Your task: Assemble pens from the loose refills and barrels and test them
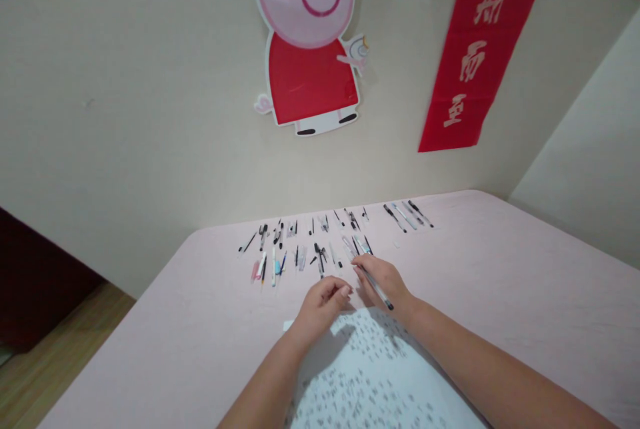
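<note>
My right hand (386, 277) is closed around a pen (376, 287) with a clear barrel and a dark end that points back toward me. Beside it on the left, my left hand (320, 303) has its fingers curled and thumb drawn in; whatever they might hold is hidden. The two hands are close together but apart, over the far edge of a white sheet (360, 382) covered in small dark marks. Just beyond the right hand lie a clear pen barrel (349, 246) and other pen parts (363, 244).
Small groups of pen parts (320, 257) lie in two rough rows across the pink-covered surface (200, 322). Several whole-looking pens (395, 217) are at the far right. A wall rises behind, bearing a cartoon pig cutout (315, 79) and a red banner (463, 85).
</note>
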Tool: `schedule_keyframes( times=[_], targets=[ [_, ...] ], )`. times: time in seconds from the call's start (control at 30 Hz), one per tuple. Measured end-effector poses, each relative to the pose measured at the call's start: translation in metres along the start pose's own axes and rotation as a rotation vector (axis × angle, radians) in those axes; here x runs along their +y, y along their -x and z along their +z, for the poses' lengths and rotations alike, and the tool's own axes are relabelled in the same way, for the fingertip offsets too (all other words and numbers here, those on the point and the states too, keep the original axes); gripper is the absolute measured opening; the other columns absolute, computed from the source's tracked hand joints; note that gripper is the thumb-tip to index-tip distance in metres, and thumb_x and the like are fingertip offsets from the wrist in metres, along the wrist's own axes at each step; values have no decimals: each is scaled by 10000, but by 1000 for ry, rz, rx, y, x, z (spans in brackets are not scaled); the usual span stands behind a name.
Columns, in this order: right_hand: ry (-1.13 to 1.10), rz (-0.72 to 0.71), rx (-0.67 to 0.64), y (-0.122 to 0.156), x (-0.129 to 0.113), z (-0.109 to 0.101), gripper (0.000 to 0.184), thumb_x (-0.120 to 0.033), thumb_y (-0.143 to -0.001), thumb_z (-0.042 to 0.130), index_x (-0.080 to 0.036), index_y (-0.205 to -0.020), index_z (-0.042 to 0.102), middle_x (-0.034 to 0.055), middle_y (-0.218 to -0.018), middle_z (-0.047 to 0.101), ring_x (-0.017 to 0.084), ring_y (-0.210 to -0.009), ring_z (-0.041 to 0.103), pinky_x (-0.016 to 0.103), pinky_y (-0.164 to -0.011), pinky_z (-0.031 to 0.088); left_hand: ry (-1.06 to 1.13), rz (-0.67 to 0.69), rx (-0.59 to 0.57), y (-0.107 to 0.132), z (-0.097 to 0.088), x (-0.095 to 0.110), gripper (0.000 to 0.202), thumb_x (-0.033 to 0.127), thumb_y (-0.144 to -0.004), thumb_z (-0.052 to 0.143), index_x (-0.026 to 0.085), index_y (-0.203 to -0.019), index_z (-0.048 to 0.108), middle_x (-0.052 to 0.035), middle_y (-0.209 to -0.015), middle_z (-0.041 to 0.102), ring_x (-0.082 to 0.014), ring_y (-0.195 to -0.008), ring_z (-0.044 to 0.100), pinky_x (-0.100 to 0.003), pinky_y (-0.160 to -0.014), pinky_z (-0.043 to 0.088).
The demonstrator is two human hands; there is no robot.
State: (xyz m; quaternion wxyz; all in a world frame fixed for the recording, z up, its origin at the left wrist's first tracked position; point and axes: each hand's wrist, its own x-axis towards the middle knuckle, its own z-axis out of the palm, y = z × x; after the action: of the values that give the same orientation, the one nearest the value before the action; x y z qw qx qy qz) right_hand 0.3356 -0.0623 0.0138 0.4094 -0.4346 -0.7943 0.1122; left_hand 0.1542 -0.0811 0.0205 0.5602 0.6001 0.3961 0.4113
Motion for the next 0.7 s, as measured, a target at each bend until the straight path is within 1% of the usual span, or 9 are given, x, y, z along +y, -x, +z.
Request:
schedule_keyframes(
  times=[0.07, 0.1, 0.17, 0.2, 0.27, 0.37, 0.5, 0.6, 0.7],
  targets=[
    [-94, 77, 22, 0, -3, 0, 272, -319, -931, 385, -192, -1029, 605, 85, -952, 651, 207, -877, 612, 345, -801, 476, -259, 69, 3, 6, -13, 7, 219, 377, -812, 572, 190, -769, 677, -62, -754, 618, -182, -725, 564, -281, -686, 432],
    [-154, 128, 28, 0, -3, 0, 293, -354, -932, 392, -197, -1047, 610, 86, -976, 650, 208, -889, 612, 352, -809, 480, -391, 108, -32, 10, -19, 10, 175, 331, -809, 573, 196, -779, 679, -55, -754, 619, -180, -722, 556, -279, -692, 425],
    [-289, 231, 23, -1, -5, 3, 344, -428, -917, 416, -197, -1065, 623, 81, -958, 651, 196, -839, 615, 353, -777, 502, -581, 143, -104, 20, -29, 13, 138, 244, -803, 552, 209, -853, 676, -48, -812, 628, -178, -736, 558, -285, -710, 425],
    [-359, 275, 12, -1, -5, 4, 371, -460, -906, 427, -188, -1052, 633, 77, -917, 650, 186, -795, 613, 345, -741, 514, -654, 154, -141, 26, -33, 14, 152, 205, -795, 542, 212, -874, 672, -51, -843, 629, -190, -793, 562, -295, -742, 424],
    [-485, 353, -23, -3, -9, 6, 411, -503, -886, 438, -165, -980, 651, 65, -825, 639, 164, -725, 601, 309, -652, 519, -743, 159, -184, 36, -37, 13, 191, 166, -771, 552, 216, -917, 664, -64, -924, 622, -211, -896, 555, -318, -814, 415],
    [-617, 477, -96, -7, -20, 6, 398, -514, -856, 467, -154, -857, 638, 44, -740, 622, 136, -655, 579, 246, -537, 479, -777, 148, -224, 46, -37, 11, 270, 196, -720, 636, 235, -986, 653, -75, -1019, 595, -227, -958, 535, -335, -855, 411],
    [-740, 607, -235, -3, -44, 13, 207, -376, -778, 578, -169, -762, 570, -46, -548, 512, 78, -466, 461, 195, -445, 390, -807, 125, -248, 47, -37, 6, 380, 283, -682, 708, 248, -1053, 634, -72, -1056, 571, -236, -969, 517, -353, -870, 402],
    [-723, 640, -324, 9, -53, 27, 60, -216, -734, 567, -179, -700, 533, -84, -477, 407, 62, -407, 373, 179, -402, 298, -815, 121, -250, 46, -39, 1, 419, 314, -688, 712, 248, -1090, 617, -74, -1053, 563, -238, -970, 510, -357, -866, 400],
    [-660, 617, -349, 24, -52, 39, 77, -118, -685, 538, -190, -696, 512, -85, -495, 390, 69, -429, 373, 183, -417, 280, -809, 131, -263, 45, -41, -3, 415, 312, -689, 716, 243, -1085, 615, -77, -1072, 556, -242, -991, 504, -361, -878, 393]
  ],
)
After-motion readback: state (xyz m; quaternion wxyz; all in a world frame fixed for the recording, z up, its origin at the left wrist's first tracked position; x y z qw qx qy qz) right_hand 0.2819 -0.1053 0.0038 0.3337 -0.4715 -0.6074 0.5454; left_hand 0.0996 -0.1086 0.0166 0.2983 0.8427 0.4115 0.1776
